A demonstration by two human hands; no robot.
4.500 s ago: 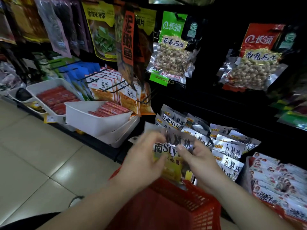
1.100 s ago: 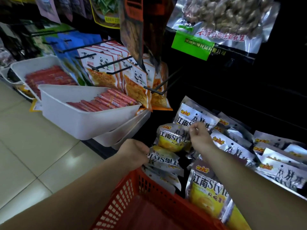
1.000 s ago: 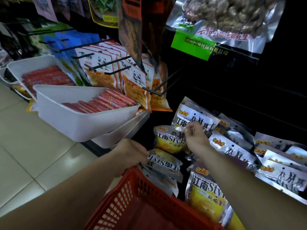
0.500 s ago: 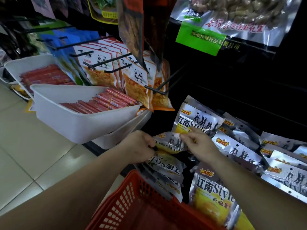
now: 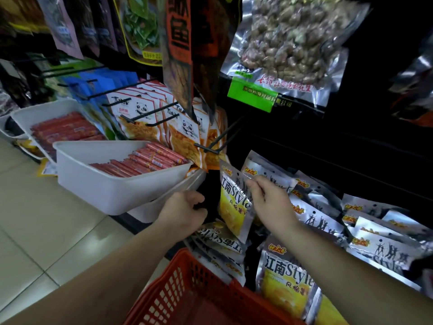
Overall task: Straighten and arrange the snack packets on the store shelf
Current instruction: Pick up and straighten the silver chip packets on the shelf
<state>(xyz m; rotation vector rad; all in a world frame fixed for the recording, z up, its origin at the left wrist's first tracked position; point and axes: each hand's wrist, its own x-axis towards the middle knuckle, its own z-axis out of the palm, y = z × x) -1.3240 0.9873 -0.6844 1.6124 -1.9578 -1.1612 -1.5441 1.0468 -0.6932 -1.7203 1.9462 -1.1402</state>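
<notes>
Pinching the snack packet (image 5: 234, 208) upright with the right hand (image 5: 269, 202); left hand (image 5: 182, 211) curled just beside it, can't tell if it's gripping anything.

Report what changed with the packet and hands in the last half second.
The right hand has tipped the silver-and-yellow snack packet from flat to upright, pinching it near its top. The left hand, which gripped its left end, has let go and sits curled beside it. The white sausage tray, orange basket and upside-down packets stayed put.
</notes>
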